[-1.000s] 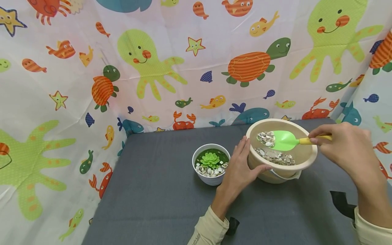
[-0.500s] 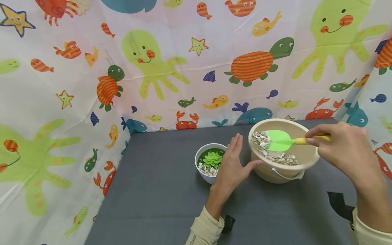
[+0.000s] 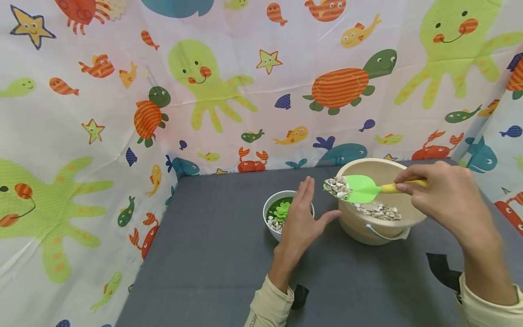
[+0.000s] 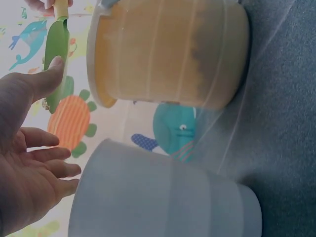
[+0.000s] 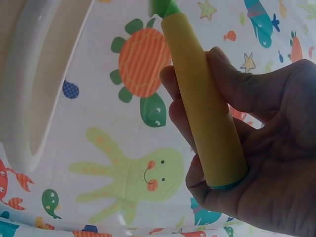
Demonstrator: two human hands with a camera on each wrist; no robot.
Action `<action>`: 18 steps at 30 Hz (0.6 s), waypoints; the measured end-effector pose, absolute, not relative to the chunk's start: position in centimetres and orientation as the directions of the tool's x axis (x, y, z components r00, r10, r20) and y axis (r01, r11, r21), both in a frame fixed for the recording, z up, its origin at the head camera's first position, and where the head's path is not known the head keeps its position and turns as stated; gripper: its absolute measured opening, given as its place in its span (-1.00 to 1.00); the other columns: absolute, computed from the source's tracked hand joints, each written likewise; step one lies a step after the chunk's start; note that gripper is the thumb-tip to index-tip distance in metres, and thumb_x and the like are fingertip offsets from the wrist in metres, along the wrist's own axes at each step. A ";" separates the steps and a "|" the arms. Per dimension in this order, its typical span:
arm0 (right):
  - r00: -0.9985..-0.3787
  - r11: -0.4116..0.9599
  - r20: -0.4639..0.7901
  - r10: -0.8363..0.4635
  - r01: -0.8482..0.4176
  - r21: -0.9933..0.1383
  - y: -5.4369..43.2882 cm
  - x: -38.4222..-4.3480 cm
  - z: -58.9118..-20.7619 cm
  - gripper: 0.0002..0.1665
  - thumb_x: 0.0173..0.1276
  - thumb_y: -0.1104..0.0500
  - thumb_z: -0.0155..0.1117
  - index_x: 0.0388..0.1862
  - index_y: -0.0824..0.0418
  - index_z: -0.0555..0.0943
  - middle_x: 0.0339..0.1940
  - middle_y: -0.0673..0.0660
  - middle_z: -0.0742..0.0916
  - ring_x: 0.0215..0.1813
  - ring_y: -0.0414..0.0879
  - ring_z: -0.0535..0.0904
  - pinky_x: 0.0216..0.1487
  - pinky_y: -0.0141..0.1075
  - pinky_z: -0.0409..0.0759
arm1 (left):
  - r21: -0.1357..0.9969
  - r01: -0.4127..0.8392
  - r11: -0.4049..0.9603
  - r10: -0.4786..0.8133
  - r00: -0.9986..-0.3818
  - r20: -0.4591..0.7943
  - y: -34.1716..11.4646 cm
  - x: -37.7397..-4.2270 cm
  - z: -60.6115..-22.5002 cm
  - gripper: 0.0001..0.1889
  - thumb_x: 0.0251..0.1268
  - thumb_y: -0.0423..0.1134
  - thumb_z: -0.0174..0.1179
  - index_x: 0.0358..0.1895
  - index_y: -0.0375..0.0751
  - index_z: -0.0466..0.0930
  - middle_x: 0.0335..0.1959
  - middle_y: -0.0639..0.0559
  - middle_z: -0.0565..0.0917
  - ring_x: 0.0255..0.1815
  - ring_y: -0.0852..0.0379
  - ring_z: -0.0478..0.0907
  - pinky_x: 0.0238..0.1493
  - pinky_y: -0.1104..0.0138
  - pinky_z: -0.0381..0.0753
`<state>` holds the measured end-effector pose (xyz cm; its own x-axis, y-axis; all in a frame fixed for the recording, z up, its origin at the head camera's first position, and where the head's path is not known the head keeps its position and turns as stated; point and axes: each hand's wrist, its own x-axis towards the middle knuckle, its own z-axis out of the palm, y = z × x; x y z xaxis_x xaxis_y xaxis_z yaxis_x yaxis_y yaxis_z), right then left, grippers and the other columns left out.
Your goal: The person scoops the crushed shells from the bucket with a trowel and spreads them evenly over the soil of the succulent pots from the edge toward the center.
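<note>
My right hand (image 3: 445,195) grips the yellow handle of a green toy shovel (image 3: 361,188); the right wrist view shows the fingers curled round that handle (image 5: 205,98). Small shells and pebbles (image 3: 338,187) lie heaped on the blade, which reaches past the left rim of a cream bucket (image 3: 367,231). More shells (image 3: 377,211) lie inside the bucket. Between bucket and a small white pot (image 3: 269,206), my left hand (image 3: 300,218) is held up with fingers straight and thumb spread, hiding part of the pot. A green succulent (image 3: 282,210) and pale stones show in it.
Both containers stand on a dark grey cloth-covered table (image 3: 212,254). A white curtain (image 3: 229,27) printed with sea animals hangs behind and at the sides. The bucket's white handle (image 3: 386,235) hangs down at its front.
The loaded shovel has moved left from over the bucket to beyond its rim. My left hand has left the bucket's side and shifted left, in front of the pot.
</note>
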<state>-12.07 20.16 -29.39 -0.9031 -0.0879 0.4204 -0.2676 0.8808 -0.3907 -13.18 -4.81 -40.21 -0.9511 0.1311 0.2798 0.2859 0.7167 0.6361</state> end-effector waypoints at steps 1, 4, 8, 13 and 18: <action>-0.903 0.876 0.419 -0.093 -0.274 -0.396 20.0 -12.2 -29.4 -0.90 0.14 0.37 0.53 -0.34 0.25 0.83 -0.48 0.23 0.78 -0.48 -0.06 0.38 -0.47 -0.25 0.20 | 0.641 0.279 0.715 0.125 -0.953 0.276 -5.0 -13.2 -40.2 0.03 0.24 0.18 0.47 0.67 -0.11 0.16 0.71 0.03 0.20 0.74 0.02 0.12 0.65 0.07 0.29; -0.908 0.867 0.408 -0.099 -0.280 -0.411 19.5 -12.4 -29.5 -0.90 0.15 0.37 0.50 -0.34 0.24 0.84 -0.49 0.22 0.79 -0.46 -0.05 0.41 -0.38 -0.20 0.21 | 0.650 0.263 0.714 0.112 -0.958 0.264 -5.4 -13.2 -40.3 0.03 0.24 0.18 0.46 0.68 -0.08 0.15 0.72 0.05 0.19 0.75 0.02 0.11 0.65 0.08 0.28; -0.911 0.856 0.396 -0.114 -0.293 -0.427 19.0 -12.6 -29.6 -0.87 0.18 0.37 0.49 -0.31 0.21 0.85 -0.48 0.17 0.80 -0.45 -0.08 0.42 -0.33 -0.18 0.20 | 0.657 0.266 0.706 0.100 -0.955 0.279 -5.9 -13.2 -40.2 0.03 0.22 0.17 0.48 0.67 -0.10 0.17 0.71 0.03 0.21 0.74 -0.01 0.14 0.64 0.07 0.30; -0.905 0.836 0.399 -0.146 -0.328 -0.440 18.3 -12.9 -29.9 -0.83 0.17 0.38 0.50 -0.26 0.20 0.85 -0.45 0.14 0.81 -0.42 -0.06 0.42 -0.42 -0.24 0.22 | 0.661 0.245 0.709 0.070 -0.958 0.279 -6.5 -13.1 -40.1 0.03 0.22 0.18 0.48 0.67 -0.07 0.16 0.71 0.03 0.21 0.73 -0.03 0.15 0.62 0.03 0.32; -0.906 0.811 0.386 -0.173 -0.354 -0.466 17.1 -13.3 -30.2 -0.81 0.16 0.39 0.50 -0.25 0.21 0.85 -0.41 0.16 0.82 -0.31 0.04 0.47 -0.30 -0.16 0.26 | 0.677 0.236 0.697 0.053 -0.958 0.281 -7.4 -13.2 -40.1 0.04 0.22 0.16 0.48 0.67 -0.09 0.16 0.71 0.02 0.20 0.74 -0.04 0.15 0.63 0.03 0.31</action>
